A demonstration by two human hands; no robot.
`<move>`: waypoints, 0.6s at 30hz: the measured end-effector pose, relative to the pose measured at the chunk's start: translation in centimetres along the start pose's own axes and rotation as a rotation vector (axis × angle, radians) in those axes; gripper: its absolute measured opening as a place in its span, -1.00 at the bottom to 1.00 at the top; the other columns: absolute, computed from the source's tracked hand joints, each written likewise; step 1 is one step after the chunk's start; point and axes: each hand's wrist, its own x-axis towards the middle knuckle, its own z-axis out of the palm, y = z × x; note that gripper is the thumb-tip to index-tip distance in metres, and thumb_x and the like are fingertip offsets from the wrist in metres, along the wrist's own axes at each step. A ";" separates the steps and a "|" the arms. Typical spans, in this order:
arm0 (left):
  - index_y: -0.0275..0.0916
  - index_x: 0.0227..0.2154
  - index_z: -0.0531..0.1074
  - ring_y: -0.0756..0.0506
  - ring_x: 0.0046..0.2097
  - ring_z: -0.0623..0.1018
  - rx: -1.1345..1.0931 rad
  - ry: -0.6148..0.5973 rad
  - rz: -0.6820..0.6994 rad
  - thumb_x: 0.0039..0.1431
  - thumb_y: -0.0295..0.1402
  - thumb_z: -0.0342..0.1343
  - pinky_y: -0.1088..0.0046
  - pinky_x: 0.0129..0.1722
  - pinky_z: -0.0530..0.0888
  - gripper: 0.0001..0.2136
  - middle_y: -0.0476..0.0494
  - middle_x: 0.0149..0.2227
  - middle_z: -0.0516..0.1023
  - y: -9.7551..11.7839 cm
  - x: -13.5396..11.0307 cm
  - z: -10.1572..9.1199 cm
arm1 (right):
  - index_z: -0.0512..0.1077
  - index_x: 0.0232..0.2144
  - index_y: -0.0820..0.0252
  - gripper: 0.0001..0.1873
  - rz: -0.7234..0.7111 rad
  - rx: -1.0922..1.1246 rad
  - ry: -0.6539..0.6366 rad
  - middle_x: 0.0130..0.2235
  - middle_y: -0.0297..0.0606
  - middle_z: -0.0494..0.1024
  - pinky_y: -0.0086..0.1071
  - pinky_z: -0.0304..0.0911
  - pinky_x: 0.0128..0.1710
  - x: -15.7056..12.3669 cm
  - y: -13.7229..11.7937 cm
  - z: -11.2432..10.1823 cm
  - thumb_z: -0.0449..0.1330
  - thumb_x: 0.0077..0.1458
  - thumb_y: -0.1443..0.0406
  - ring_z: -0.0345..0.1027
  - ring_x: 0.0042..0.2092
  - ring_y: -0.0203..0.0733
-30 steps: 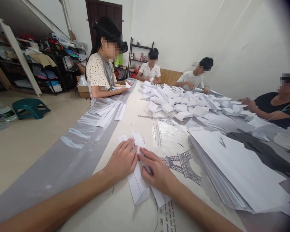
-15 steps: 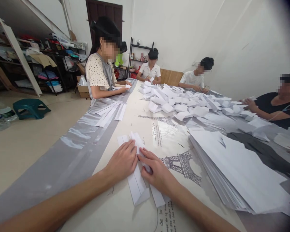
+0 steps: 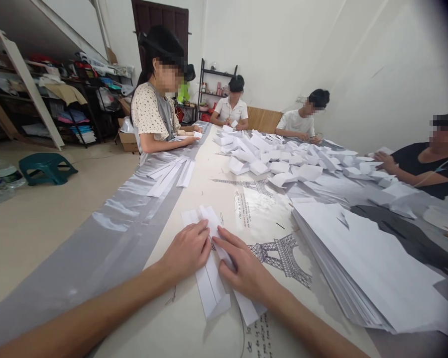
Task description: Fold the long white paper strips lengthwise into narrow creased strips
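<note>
Two folded strips of white paper lie side by side in front of me on the printed tablecloth. My left hand (image 3: pixel 184 248) rests across the left paper strip (image 3: pixel 208 291), fingers laid flat and close together. That strip has lengthwise creases and a turned-up corner at its near end. My right hand (image 3: pixel 244 266) touches the right paper strip (image 3: pixel 246 309), index finger stretched out and thumb apart. Both hands' fingertips nearly meet between the strips. The middle of each strip is partly hidden under the hands.
A thick stack of white paper (image 3: pixel 362 263) stands to the right. Beyond it spreads a large heap of folded paper pieces (image 3: pixel 283 156). More folded strips (image 3: pixel 169 174) lie at the left edge, near a standing person (image 3: pixel 155 109). Several other people sit around the table. A green stool (image 3: pixel 47 168) stands on the floor.
My right hand has shifted slightly, and the near end of the right paper strip has swung a little right and opened slightly. My left hand's fingers have moved slightly.
</note>
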 end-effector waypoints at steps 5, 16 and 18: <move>-0.29 -0.21 0.53 -0.21 0.05 0.57 -0.083 -0.054 -0.076 0.32 -0.44 -0.11 0.19 0.04 0.52 -0.72 -0.31 0.23 0.39 0.2 0.1 -0.6 | 0.29 0.26 0.23 -0.37 0.016 0.023 -0.035 0.36 -0.19 0.17 -0.03 0.02 0.35 0.0 0.0 -0.2 0.05 0.12 0.40 -0.09 0.40 -0.04; -0.27 0.00 0.48 -0.19 0.18 0.46 -0.220 -0.050 -0.205 0.27 -0.49 -0.09 0.22 0.14 0.45 -0.67 -0.26 0.22 0.39 -0.4 0.2 -0.5 | 0.31 0.25 0.12 -0.37 0.036 0.075 -0.025 0.35 -0.28 0.18 0.03 0.01 0.35 -0.1 0.2 -0.4 0.09 0.10 0.40 -0.09 0.40 -0.03; -0.29 0.01 0.46 -0.22 0.18 0.44 -0.163 -0.032 -0.166 0.28 -0.49 -0.09 0.18 0.14 0.44 -0.67 -0.30 0.23 0.36 -0.3 0.2 -0.4 | 0.32 0.24 0.12 -0.37 0.047 0.086 -0.029 0.35 -0.27 0.19 0.04 0.02 0.34 -0.1 0.1 -0.4 0.10 0.10 0.39 -0.07 0.40 -0.02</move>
